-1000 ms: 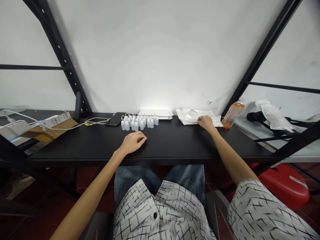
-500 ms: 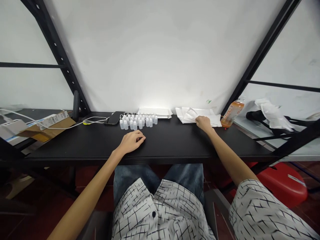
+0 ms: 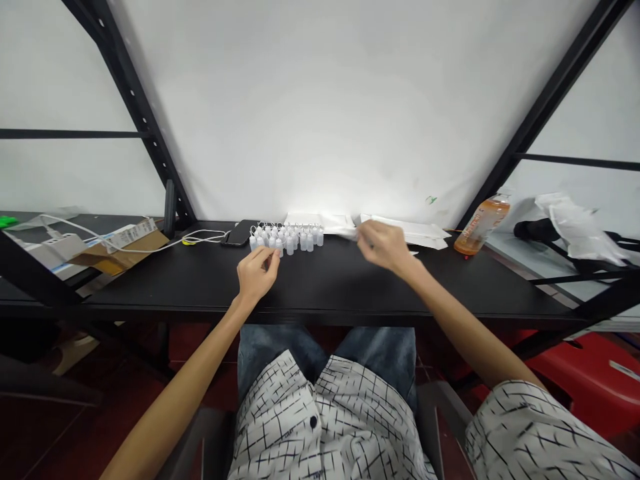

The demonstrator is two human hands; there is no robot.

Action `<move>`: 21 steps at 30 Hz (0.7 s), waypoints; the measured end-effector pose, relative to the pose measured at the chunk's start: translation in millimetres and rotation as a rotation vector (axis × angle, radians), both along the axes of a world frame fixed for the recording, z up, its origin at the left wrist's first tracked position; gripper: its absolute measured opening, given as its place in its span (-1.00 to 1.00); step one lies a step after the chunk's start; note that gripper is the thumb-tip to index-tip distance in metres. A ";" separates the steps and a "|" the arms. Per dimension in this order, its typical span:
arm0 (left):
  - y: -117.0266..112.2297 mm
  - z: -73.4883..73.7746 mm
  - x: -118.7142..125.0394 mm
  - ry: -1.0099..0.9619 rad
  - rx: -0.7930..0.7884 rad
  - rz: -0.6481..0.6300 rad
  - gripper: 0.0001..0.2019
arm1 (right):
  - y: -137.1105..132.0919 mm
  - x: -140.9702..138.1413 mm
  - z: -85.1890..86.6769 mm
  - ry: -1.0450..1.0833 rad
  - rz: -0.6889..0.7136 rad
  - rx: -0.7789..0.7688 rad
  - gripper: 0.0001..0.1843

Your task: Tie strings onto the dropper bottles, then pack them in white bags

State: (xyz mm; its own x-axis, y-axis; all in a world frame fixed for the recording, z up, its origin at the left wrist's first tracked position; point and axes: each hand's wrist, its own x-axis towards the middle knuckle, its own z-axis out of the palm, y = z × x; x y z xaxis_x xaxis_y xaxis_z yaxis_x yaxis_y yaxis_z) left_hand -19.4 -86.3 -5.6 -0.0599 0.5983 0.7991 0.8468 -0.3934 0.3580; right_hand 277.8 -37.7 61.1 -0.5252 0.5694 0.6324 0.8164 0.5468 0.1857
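Observation:
Small translucent white bottles (image 3: pixel 304 241), with rings at their tops, stand in a cluster on the black table (image 3: pixel 320 287). At the cluster's front edge, my left hand (image 3: pixel 256 272) is closed in a pinch, its thumb and forefinger at a front bottle (image 3: pixel 279 248). My right hand (image 3: pixel 386 245) is raised in front of a pile of flat white packets (image 3: pixel 417 231). Its fingers are closed on a thin white packet (image 3: pixel 346 231), which is blurred and extends left from the fingertips. Behind the bottles lies another white stack (image 3: pixel 313 219).
Left of the bottles are a black phone (image 3: pixel 239 233), a white cable (image 3: pixel 205 237) and an open cardboard box (image 3: pixel 125 250). An orange drink bottle (image 3: pixel 481 227) leans at the right. Black metal uprights (image 3: pixel 150 127) flank the table. A red stool (image 3: pixel 590 380) stands at lower right.
My right hand has lifted off the right pile and moved left with a white packet. My left hand has moved forward from the bare tabletop to the front bottles. The view has shifted slightly.

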 end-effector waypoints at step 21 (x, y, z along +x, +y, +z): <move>2.1 -15.3 18.1 0.528 -0.307 -0.329 -0.60 | 75.0 -112.9 3.1 0.159 -0.028 -0.372 -0.68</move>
State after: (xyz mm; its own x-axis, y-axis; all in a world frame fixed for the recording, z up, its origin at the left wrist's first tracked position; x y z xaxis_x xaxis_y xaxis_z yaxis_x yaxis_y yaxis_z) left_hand -1.3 -84.1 -20.8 0.5134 0.7223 0.4634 0.7924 -0.6063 0.0671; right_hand 164.9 37.3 64.1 -0.4188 0.7874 0.4523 0.8343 0.5303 -0.1508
